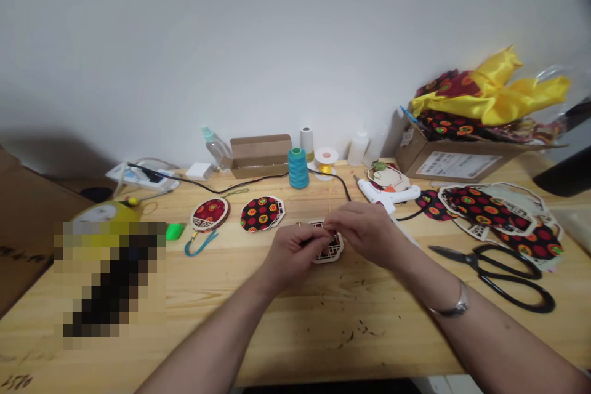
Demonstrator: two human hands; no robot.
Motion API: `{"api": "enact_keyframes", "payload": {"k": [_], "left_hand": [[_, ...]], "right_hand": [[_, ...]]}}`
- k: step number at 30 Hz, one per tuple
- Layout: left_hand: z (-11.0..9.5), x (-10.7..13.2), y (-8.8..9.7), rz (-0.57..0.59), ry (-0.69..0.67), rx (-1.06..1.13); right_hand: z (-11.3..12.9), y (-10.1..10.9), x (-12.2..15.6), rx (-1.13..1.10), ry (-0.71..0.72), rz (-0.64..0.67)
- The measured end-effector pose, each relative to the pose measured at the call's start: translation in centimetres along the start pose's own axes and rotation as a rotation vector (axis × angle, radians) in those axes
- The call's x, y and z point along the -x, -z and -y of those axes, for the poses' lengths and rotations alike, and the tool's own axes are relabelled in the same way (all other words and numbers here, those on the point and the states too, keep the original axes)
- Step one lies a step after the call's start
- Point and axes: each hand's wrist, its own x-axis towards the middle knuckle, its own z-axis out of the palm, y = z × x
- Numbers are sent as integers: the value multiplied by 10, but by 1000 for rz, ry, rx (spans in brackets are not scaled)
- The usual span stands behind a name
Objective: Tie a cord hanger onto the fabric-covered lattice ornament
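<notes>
My left hand [295,251] is closed in a pinch above a pale lattice-edged ornament [333,253] with dark red patterned cloth inside, and covers part of it. What its fingertips pinch is hidden. Close against it, my right hand [362,231] pinches yellow thread [330,197], which runs back to a white spool [326,155]. Left of the hands lie an octagonal ornament [261,214] with flowered cloth and a round one [210,213] with a blue cord loop [201,242].
Large black scissors [496,271] lie at right, near stacked cloth-covered frames [489,209]. A white glue gun [388,194] sits behind my right hand. A teal thread cone [298,169], an open cardboard box [261,166] and bottles [357,148] line the wall. A fabric-filled carton [455,157] stands back right.
</notes>
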Motion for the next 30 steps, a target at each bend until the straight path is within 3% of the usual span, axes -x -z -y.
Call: {"api": "enact_keyframes", "payload": {"k": [4, 14, 30], "left_hand": [[-1, -1, 2, -71, 60, 74], [2, -3, 3, -269, 87, 65], [3, -2, -1, -354, 103, -11]], "right_hand": [[-6, -9, -2, -328, -186, 27], [7, -18, -1, -522, -365, 47], [20, -12, 2, -417, -249, 80]]}}
